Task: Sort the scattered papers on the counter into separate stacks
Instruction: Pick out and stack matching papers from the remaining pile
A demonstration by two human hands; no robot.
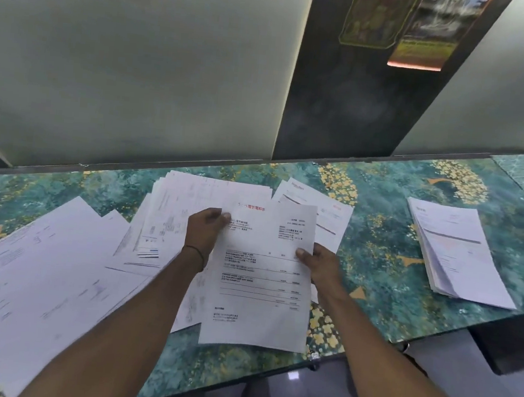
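A printed sheet with a red heading (259,286) is lifted above the middle of the counter (384,272). My left hand (204,231) pinches its upper left edge, and my right hand (318,263) grips its right edge with the thumb on top. Under and behind it lies a loose pile of papers (190,204). More scattered sheets (35,273) spread over the counter's left side. A neat stack of papers (458,256) sits apart on the right. Two sheets with red logos (326,210) lie just behind the held sheet.
The counter has a teal and gold patterned top, with its front edge near me and a wall panel (138,76) right behind it. A dark pillar with posters (421,31) rises at the back. Grey floor (446,391) shows at lower right.
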